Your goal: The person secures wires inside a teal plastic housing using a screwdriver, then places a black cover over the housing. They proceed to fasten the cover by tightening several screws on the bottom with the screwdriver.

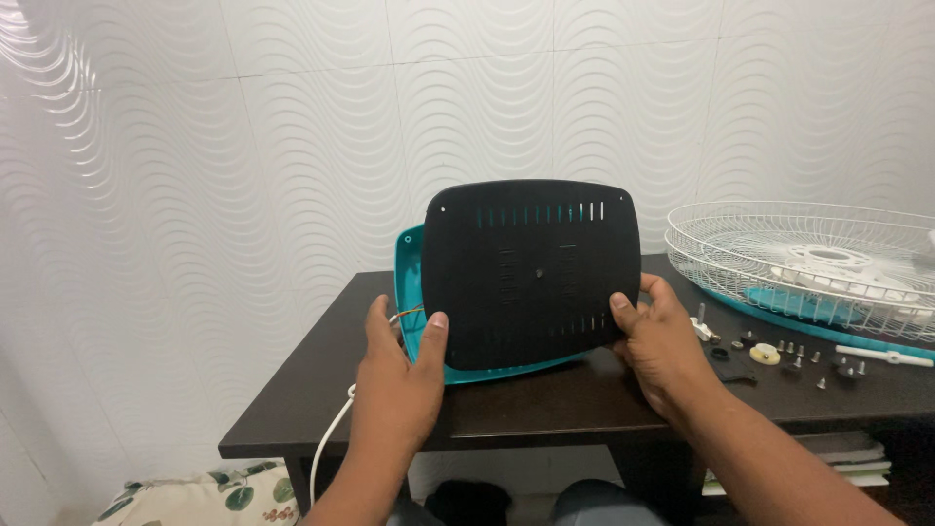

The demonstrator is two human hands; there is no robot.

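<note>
A black plastic base plate (531,268) with ventilation slots stands upright on edge in front of me, held between both hands. My left hand (399,375) grips its lower left corner with the thumb on the face. My right hand (660,341) grips its lower right edge. Behind the plate sits a teal plastic housing (411,292), its rim showing at the left and bottom. Thin coloured wires (409,314) show at the left edge, and a white power cord (331,438) hangs down off the table.
The dark wooden table (545,399) stands against a white wavy-tiled wall. A white wire fan grille (808,263) lies at the right, with several loose screws and small parts (779,356) beside it. A leaf-patterned cushion (205,497) lies on the floor at left.
</note>
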